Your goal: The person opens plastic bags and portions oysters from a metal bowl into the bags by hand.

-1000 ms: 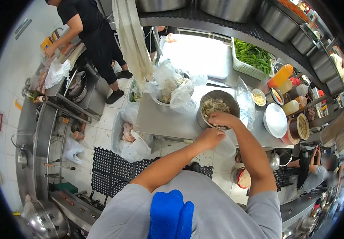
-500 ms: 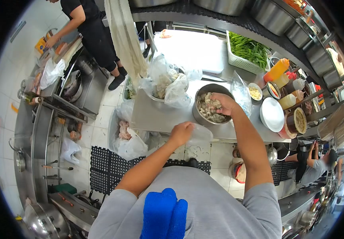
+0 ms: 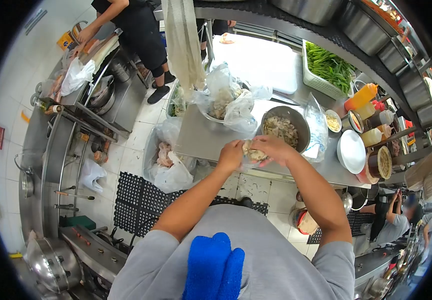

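Observation:
My left hand [image 3: 231, 154] is closed on the edge of a small clear plastic bag [image 3: 251, 159], just off the front edge of the steel counter. At the bag's mouth, my right hand [image 3: 271, 149] is closed around a clump of greyish-beige food pieces [image 3: 252, 150]; how much of the clump lies inside the bag I cannot tell. Right behind my hands stands a round metal pot [image 3: 308, 131] with more wet pieces of the same look inside. To its left, a bowl [image 3: 211, 116] is lined with crumpled plastic bags and holds similar pieces.
A knife [image 3: 285, 99] lies behind the pot, by a white cutting board [image 3: 261, 62]. A white basket [image 3: 321, 82] holds green vegetables. Squeeze bottles [image 3: 362, 97] and a white bowl [image 3: 351, 150] stand on the right. A metal shelf [image 3: 256, 16] hangs above. A person in black works at left.
My right hand has come out of the pot with food pieces and moved toward me to the bag. My left hand stays on the bag. The view has shifted slightly.

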`<state>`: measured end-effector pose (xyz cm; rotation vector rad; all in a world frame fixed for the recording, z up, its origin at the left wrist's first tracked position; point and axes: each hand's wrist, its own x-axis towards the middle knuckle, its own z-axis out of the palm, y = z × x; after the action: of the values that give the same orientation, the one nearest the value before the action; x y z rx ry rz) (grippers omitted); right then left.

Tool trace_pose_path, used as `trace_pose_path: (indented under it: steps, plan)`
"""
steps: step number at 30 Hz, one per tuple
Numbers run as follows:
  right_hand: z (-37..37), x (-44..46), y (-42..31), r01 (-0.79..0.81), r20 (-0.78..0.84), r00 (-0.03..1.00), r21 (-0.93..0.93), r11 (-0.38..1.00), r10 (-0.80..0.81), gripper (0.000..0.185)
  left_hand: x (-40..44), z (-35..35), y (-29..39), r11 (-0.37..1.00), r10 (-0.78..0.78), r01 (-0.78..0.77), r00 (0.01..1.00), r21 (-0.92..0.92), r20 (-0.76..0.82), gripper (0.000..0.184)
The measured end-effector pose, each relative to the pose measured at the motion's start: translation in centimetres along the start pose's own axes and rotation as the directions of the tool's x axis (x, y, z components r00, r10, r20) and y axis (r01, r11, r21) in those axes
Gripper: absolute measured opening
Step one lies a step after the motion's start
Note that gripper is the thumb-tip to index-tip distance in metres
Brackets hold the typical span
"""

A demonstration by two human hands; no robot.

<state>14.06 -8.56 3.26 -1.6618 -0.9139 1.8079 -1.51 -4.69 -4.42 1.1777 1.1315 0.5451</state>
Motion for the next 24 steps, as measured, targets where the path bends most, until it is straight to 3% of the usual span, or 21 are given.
trace_pose_path:
  steps: [1, 3, 5, 7, 11, 13, 14, 16, 19, 20, 22, 23, 24]
  plan:
    - [0.3, -0.2, 0.0, -0.026, -0.015, 1.0, -0.003, 1.0, 0.026, 0.027, -0.2, -0.1, 0.2, 1.0, -0.001, 0.001, 1.0, 0.001, 0.001, 0.029]
    - [0.5, 0.7, 1.1, -0.007, -0.068, 0.998, 0.064, 0.998, 0.011, 0.03, -0.6, -0.2, 0.6, 0.978, -0.028, 0.031, 0.999, -0.208, 0.014, 0.028]
    - [0.8, 1.4, 2.3, 0.015, -0.123, 0.992, 0.129, 0.992, 0.001, 0.036, -1.0, 0.0, 1.1, 0.97, -0.042, 0.044, 0.999, -0.24, 0.013, 0.028]
    - [1.4, 1.7, 2.6, 0.066, -0.117, 0.993, 0.33, 0.942, -0.029, 0.039, -1.1, 0.2, 1.2, 0.961, -0.052, 0.052, 0.999, -0.272, 0.006, 0.028]
    - [2.0, 1.7, 2.4, 0.019, -0.16, 0.987, 0.3, 0.954, 0.031, 0.037, -1.2, 0.3, 1.2, 0.942, -0.003, 0.002, 1.0, -0.336, -0.004, 0.029]
    - [1.8, 0.4, 1.7, 0.125, -0.214, 0.968, -0.041, 0.991, -0.131, 0.036, -1.1, 0.2, 1.4, 0.938, 0.012, -0.019, 1.0, -0.346, -0.022, 0.029]
    - [1.6, -0.4, 1.1, 0.124, -0.216, 0.968, -0.04, 0.991, -0.13, 0.036, -1.0, 0.0, 1.5, 0.943, 0.01, -0.015, 1.0, -0.333, -0.016, 0.029]
    - [0.5, -1.8, -0.1, 0.278, -0.042, 0.959, -0.042, 0.96, -0.28, 0.036, -0.8, -0.2, 1.3, 0.947, 0.004, -0.007, 1.0, -0.32, -0.008, 0.029]
    - [-3.1, -0.8, -1.0, 0.336, -0.119, 0.924, -0.204, 0.92, -0.364, 0.041, -0.5, -0.1, 1.0, 0.963, 0.028, -0.031, 1.0, -0.269, -0.014, 0.029]
    - [-4.0, -0.1, -1.3, 0.332, -0.123, 0.925, -0.201, 0.921, -0.36, 0.041, -0.6, -0.1, 1.1, 0.977, 0.039, -0.034, 0.999, -0.209, 0.022, 0.029]
    - [-5.4, 1.2, -1.2, 0.045, -0.288, 0.907, -0.657, 0.752, -0.307, 0.041, -0.9, 0.2, 1.5, 0.989, 0.051, -0.041, 0.997, -0.142, 0.065, 0.03]
    - [-5.9, 2.5, 0.4, 0.044, -0.295, 0.905, -0.654, 0.756, -0.308, 0.041, -0.9, 0.6, 1.7, 0.997, 0.065, -0.061, 0.994, -0.054, 0.084, 0.031]
    - [-6.5, 4.5, 2.6, -0.003, -0.317, 0.863, -0.783, 0.622, -0.395, 0.038, -0.9, 0.9, 1.9, 0.996, 0.08, -0.084, 0.991, 0.034, 0.103, 0.031]
